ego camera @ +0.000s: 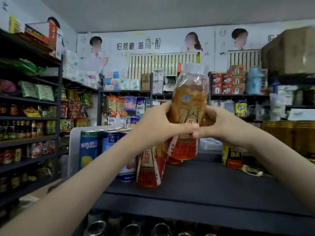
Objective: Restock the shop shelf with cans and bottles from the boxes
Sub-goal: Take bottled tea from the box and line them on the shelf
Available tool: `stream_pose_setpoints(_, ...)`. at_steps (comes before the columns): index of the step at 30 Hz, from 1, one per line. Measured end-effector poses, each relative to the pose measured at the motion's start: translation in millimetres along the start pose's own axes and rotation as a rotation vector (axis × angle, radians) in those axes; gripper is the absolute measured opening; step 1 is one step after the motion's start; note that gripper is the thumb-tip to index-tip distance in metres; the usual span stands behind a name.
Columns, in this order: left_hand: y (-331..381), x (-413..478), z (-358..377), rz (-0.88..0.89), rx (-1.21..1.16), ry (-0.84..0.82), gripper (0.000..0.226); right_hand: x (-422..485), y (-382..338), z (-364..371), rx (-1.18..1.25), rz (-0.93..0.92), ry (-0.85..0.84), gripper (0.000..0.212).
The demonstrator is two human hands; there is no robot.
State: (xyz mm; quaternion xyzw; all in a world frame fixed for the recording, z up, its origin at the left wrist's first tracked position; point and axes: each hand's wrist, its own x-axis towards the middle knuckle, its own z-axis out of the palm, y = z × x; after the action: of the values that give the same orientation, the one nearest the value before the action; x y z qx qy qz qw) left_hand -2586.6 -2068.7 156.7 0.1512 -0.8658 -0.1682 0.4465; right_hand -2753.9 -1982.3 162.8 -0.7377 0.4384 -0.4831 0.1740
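Your left hand point(158, 123) grips the bottle point(189, 103) at mid-body; your right hand point(221, 125) grips the opposite side. Long axis near upright, cap up. Base straight below the grip, close over the shelf point(213, 181); contact unclear.

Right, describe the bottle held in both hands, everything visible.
The bottle is clear plastic with a pale cap, holding amber-brown drink, its lower half wrapped in an orange-red and cream label. It is near upright, base low over the dark shelf. The left hand and right hand grip its middle, thumbs meeting in front.
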Motion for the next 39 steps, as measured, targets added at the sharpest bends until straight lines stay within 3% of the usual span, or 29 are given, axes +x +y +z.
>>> stream_pose_setpoints(5,-17.3,-3.1,2.3,0.225,0.502,0.165,0.08,-0.7,14.8,-0.1,0.077,0.01,0.066,0.048)
stream_pose_setpoints(9,-47.4,-12.9,-6.5,0.263,0.769,0.332,0.068,5.4,48.8,0.6,0.015,0.155,0.151,0.052)
stream_pose_setpoints(16,-97.6,-27.3,0.3,0.156,0.964,0.178,0.064,25.8,113.1,13.8,0.039,0.488,0.199,0.036)
stream_pose_setpoints(23,-102.1,-19.5,-5.5,0.191,0.961,0.163,0.07,61.7,132.4,12.7,0.003,0.565,0.13,0.027)
stream_pose_setpoints(30,-99.8,-19.2,-20.9,0.21,0.916,-0.084,0.123,72.7,146.3,7.8,-0.186,0.596,0.139,0.023)
stream_pose_setpoints(39,-97.8,-20.1,-20.1,0.218,0.883,-0.073,0.127,82.5,163.8,11.9,-0.374,0.534,0.243,0.029)
